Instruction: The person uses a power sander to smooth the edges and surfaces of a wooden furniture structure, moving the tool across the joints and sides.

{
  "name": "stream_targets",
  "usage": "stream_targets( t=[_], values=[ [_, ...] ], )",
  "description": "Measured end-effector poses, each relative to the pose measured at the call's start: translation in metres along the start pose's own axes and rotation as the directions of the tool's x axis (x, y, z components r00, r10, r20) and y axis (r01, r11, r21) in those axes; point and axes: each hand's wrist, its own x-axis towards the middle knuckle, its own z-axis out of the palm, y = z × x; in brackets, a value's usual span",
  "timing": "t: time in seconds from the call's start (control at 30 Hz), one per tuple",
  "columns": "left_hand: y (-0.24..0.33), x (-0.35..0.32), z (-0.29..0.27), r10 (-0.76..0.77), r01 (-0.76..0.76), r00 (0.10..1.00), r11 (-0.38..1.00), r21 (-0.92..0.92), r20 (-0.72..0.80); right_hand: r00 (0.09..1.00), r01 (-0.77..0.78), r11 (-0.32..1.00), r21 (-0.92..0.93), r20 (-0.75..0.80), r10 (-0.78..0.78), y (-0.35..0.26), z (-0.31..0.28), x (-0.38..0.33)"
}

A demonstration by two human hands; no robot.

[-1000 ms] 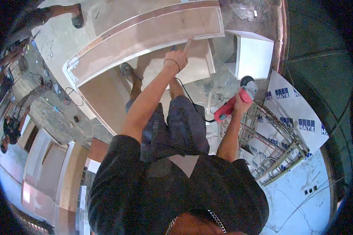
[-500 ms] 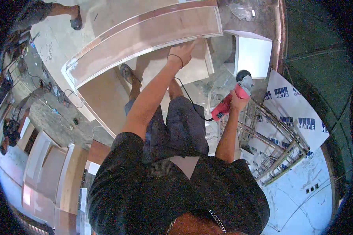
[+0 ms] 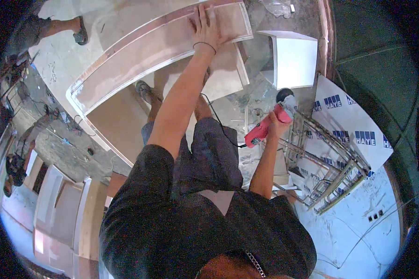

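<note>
Fingers (image 3: 201, 16) of the left hand (image 3: 207, 30) lie spread and flat on the top of a long pale wooden board (image 3: 158, 51), gripping nothing, the arm stretched out ahead over it. Off to the right and well apart from the board, the right hand (image 3: 275, 126) is wrapped tight round the red body of an angle grinder (image 3: 267, 124), its dark head pointing away and a black cord (image 3: 219, 121) trailing back toward the person's legs, just beside a metal rack (image 3: 326, 167).
</note>
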Motion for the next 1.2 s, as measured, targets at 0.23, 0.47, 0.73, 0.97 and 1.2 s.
stream_targets(
  t=[0.23,0.47,0.73,0.97,1.2],
  values=[
    [-0.002,0.001,0.01,-0.006,0.007,0.999,1.0,0.014,-0.048,1.0,0.024,0.995,-0.094,-0.016,-0.025,-0.014,-0.003,-0.006],
    [-0.045,-0.028,-0.012,0.14,-0.137,0.99,0.987,-0.083,0.028,0.995,0.102,0.989,-0.108,-0.008,-0.103,-0.008,0.008,0.0],
    [-0.104,-0.091,-0.048,-0.01,-0.033,0.976,0.98,0.195,0.216,0.978,0.189,0.981,-0.034,0.096,-0.185,-0.037,0.026,-0.023],
    [-0.088,-0.149,-0.196,0.121,-0.138,0.904,0.99,0.012,0.41,0.922,0.311,0.95,-0.017,0.25,-0.297,-0.072,0.064,-0.072],
    [-0.03,-0.179,-0.348,0.222,0.07,0.438,0.958,-0.279,0.871,0.811,0.426,0.897,-0.115,0.487,-0.323,-0.131,0.11,-0.174]
  ],
)
